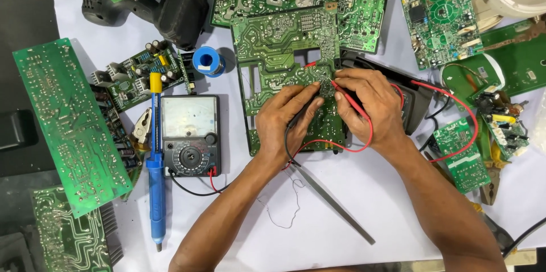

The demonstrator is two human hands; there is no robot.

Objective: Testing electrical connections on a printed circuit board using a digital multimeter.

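While both hands rest on the green circuit board (284, 61) at the middle of the white worktop (341, 204), the work in hand looks like probing solder points on its underside. The right hand (369, 107) has its fingers closed round a red test probe (350, 98), tip down on the board; the left hand (287, 115) presses its fingers beside that spot, seemingly pinching a black probe, though I cannot tell for sure. A red lead (347, 147) loops under the wrists. Left of the board lies the analogue meter (190, 134), which any next move would call for reading while holding both tips steady. Packages or labels are few: a blue solder spool (207, 60) sits above the meter, and a blue desoldering pump (153, 164) lies along its left side.
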